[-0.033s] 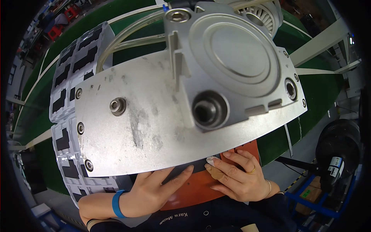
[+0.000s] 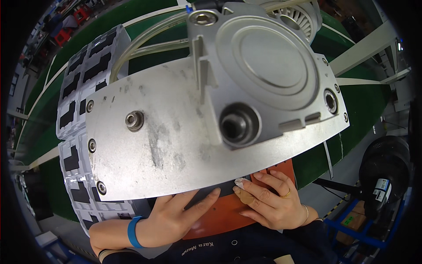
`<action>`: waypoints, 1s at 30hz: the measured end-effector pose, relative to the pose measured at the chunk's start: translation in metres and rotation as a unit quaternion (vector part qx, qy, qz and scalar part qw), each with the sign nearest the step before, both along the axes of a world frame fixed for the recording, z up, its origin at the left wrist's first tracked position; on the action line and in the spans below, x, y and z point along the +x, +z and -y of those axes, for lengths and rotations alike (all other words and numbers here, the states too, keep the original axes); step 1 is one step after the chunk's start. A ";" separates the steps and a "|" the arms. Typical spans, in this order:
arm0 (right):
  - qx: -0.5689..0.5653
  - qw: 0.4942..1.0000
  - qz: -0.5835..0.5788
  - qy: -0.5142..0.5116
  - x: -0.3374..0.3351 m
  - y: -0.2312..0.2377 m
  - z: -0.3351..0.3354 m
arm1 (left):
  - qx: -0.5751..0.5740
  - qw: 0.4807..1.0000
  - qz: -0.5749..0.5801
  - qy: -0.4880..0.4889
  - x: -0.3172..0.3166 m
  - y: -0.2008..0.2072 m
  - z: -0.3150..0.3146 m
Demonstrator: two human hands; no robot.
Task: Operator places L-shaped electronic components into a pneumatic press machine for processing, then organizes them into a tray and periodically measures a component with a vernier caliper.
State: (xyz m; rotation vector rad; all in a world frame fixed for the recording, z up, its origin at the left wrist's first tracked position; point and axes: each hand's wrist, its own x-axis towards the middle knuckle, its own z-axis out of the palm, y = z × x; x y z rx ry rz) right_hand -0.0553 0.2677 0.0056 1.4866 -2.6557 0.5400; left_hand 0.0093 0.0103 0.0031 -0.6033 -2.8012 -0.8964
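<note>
Near the lower edge lies an orange board (image 2: 215,218), with a dark grey flat piece (image 2: 226,188) on it. My left hand (image 2: 171,215), a blue band at its wrist, reaches under the metal plate. Its visible thumb and finger are spread, one tip beside the grey piece; the other fingertips are hidden. My right hand (image 2: 274,200) rests with loosely bent, parted fingers over the board and the right end of the grey piece. White and tan covers wrap two of its fingertips. Nothing is visibly gripped.
A big metal plate (image 2: 171,145) with a cast cylinder block (image 2: 268,66) hides the work's far side. Clear hoses (image 2: 149,37) run behind it. White trays (image 2: 79,163) with black pieces stand left on the green belt (image 2: 48,185). A black fan-like device (image 2: 382,163) stands right.
</note>
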 end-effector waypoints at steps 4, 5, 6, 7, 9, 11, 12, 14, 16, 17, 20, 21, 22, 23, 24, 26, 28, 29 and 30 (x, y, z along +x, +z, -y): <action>0.004 1.000 0.001 0.002 0.000 0.001 0.000 | 0.002 1.000 0.005 0.003 0.001 0.001 -0.001; 0.004 1.000 0.000 0.001 0.001 0.001 0.000 | 0.003 1.000 0.008 0.004 0.001 0.001 -0.001; 0.003 1.000 -0.001 0.000 0.001 0.001 -0.001 | 0.010 1.000 0.010 0.003 0.001 0.001 -0.001; -0.001 1.000 -0.001 -0.001 0.001 0.002 0.000 | 0.016 1.000 0.011 0.002 0.000 0.000 0.000; -0.008 1.000 0.001 0.000 0.000 0.003 0.001 | 0.025 1.000 0.011 0.002 -0.001 -0.001 0.001; -0.067 0.997 -0.007 -0.040 0.001 0.001 -0.003 | 0.031 0.999 0.008 0.000 -0.002 -0.002 0.001; -0.096 0.994 -0.011 -0.061 0.001 -0.002 -0.005 | 0.026 1.000 0.005 0.004 -0.002 -0.001 0.001; -0.140 0.985 0.002 -0.100 0.003 -0.010 -0.007 | 0.018 1.000 0.002 0.008 -0.002 0.001 0.001; -0.159 0.979 0.000 -0.128 0.005 -0.011 -0.007 | 0.022 1.000 0.003 0.011 -0.002 0.002 0.000; -0.142 0.983 -0.005 -0.117 0.004 -0.011 -0.007 | 0.022 1.000 0.002 0.015 -0.002 0.001 0.000; -0.081 0.994 -0.031 -0.068 0.003 -0.005 -0.005 | 0.018 1.000 -0.006 0.015 -0.002 -0.003 -0.001; -0.055 0.996 -0.048 -0.042 0.003 0.001 -0.002 | 0.014 1.000 -0.008 0.012 -0.003 -0.002 0.000; -0.029 0.997 -0.064 -0.016 0.002 0.004 0.000 | 0.013 1.000 -0.005 0.013 -0.002 -0.002 0.000; -0.015 0.998 -0.051 -0.013 0.002 0.003 0.000 | 0.012 1.000 -0.004 0.015 -0.001 -0.002 -0.001; 0.000 0.999 -0.038 -0.010 0.003 0.001 0.000 | 0.011 1.000 -0.003 0.017 -0.001 -0.003 -0.001; 0.014 1.000 -0.025 -0.005 0.003 0.001 0.000 | 0.012 1.000 -0.008 0.017 -0.001 -0.004 -0.001; 0.015 1.000 -0.025 -0.001 0.003 0.002 0.000 | 0.014 1.000 -0.011 0.016 -0.002 -0.003 0.000; 0.010 1.000 -0.024 -0.003 0.004 0.000 0.000 | 0.014 1.000 -0.010 0.015 -0.002 -0.003 0.000; 0.005 1.000 -0.024 -0.006 0.004 -0.001 0.000 | 0.014 1.000 -0.009 0.014 -0.002 -0.003 0.000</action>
